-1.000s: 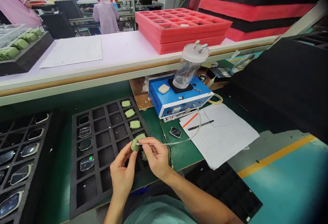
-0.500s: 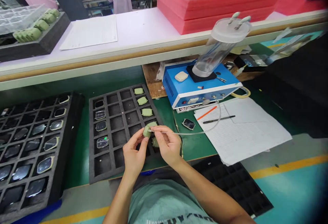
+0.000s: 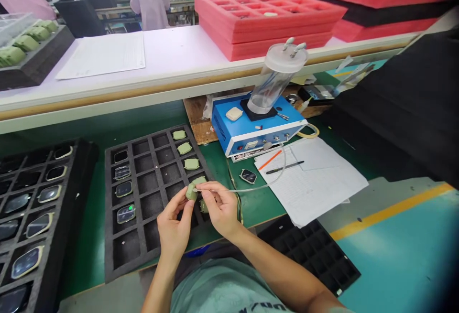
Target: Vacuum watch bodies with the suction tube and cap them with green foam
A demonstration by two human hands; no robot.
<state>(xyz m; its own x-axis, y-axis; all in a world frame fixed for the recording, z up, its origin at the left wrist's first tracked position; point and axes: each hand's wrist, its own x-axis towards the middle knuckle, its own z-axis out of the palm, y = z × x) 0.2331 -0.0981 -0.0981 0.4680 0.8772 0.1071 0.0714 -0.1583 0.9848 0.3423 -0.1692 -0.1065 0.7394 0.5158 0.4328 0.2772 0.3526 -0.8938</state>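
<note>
My left hand [image 3: 174, 224] pinches a green watch case [image 3: 191, 191] between thumb and fingers, tilted on its side. My right hand [image 3: 220, 208] grips the end of a thin clear tube [image 3: 256, 188], its tip against the case. The tube curves back to the front of a blue machine [image 3: 258, 124]. Below my hands lies a dark foam tray [image 3: 146, 231] with square compartments. Its right column holds several green cases such as this watch case [image 3: 191, 164]; the left column holds dark-screened pieces like this watch face [image 3: 124, 188].
A clear cylinder [image 3: 267, 88] stands on the machine. Right of the tray lie a loose watch face [image 3: 248, 176], paper sheets [image 3: 322, 179] and a black pen [image 3: 285, 167]. Another filled tray [image 3: 68, 236] is at left. Red foam trays [image 3: 251, 31] sit on the shelf above.
The whole scene has shifted left and slightly down in view as the head turned. Both hands keep the same hold on the watch case and tube.
</note>
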